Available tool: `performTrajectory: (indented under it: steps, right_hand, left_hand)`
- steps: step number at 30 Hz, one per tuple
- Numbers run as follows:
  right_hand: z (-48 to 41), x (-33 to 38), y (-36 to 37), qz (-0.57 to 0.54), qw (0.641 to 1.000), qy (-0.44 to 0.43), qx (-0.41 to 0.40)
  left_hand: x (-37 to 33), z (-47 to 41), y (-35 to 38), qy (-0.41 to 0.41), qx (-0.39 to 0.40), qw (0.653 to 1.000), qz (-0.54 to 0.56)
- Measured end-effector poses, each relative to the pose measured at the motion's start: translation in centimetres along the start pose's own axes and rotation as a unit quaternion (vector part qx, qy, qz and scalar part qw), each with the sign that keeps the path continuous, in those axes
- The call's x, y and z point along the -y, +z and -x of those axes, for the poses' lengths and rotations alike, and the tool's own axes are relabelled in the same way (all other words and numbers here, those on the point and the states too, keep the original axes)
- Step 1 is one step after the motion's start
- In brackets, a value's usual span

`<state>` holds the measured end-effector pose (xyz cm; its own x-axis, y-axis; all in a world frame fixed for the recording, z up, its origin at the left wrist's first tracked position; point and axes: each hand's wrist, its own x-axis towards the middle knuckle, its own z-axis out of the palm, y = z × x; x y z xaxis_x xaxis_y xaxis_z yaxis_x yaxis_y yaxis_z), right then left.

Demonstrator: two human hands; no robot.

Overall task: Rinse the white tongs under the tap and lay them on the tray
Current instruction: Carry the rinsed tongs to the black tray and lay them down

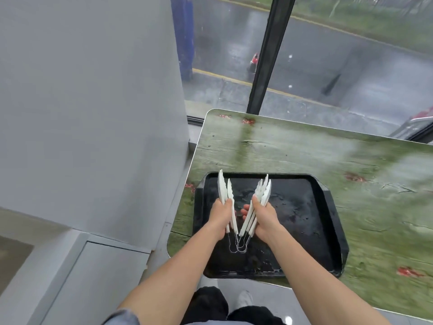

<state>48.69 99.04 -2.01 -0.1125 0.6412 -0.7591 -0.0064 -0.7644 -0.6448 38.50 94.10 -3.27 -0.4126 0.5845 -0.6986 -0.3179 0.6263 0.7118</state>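
Each of my hands grips a bunch of white tongs above a wet black tray (304, 231). My left hand (220, 216) is shut on one bunch of white tongs (224, 191), tips pointing away from me. My right hand (262, 219) is shut on a second bunch of white tongs (262, 195), splayed to the right. The two bunches form a V, and their wire spring ends (237, 245) meet near my wrists, just over the tray. No tap is in view.
The tray lies on a green wood-look table (328, 156) with rounded corners, near its left front edge. A grey wall (93, 113) stands at the left. Behind the table a window with a black frame post (264, 66) shows a wet street.
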Motion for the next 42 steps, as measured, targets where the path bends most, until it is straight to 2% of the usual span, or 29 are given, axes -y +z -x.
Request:
performTrajectory:
  steps: [8, 16, 21, 26, 36, 42]
  right_hand:
    - [-3.8, -0.9, 0.6, 0.167, 0.985, -0.034, -0.012]
    - [-5.2, -1.2, 0.5, 0.272, 0.961, -0.047, -0.023]
    - [-5.9, -0.9, 0.0, 0.376, 0.924, -0.063, -0.030]
    - [-6.0, -0.8, -0.3, 0.480, 0.871, -0.098, -0.046]
    - [-4.5, 0.1, -1.0, 0.508, 0.853, -0.108, -0.054]
    - [-2.5, -0.2, -0.7, 0.544, 0.821, -0.156, -0.076]
  left_hand:
    - [1.0, -1.6, 1.0, -0.033, -0.088, 0.995, -0.033]
    - [0.9, -1.6, 1.8, -0.043, -0.145, 0.986, -0.075]
    - [0.8, -1.3, 1.8, -0.027, -0.163, 0.973, -0.162]
    - [0.5, -1.2, 1.4, -0.032, -0.158, 0.962, -0.219]
    - [1.1, -0.3, -0.3, 0.004, -0.136, 0.966, -0.219]
    - [1.7, 1.3, -1.3, 0.070, -0.166, 0.950, -0.254]
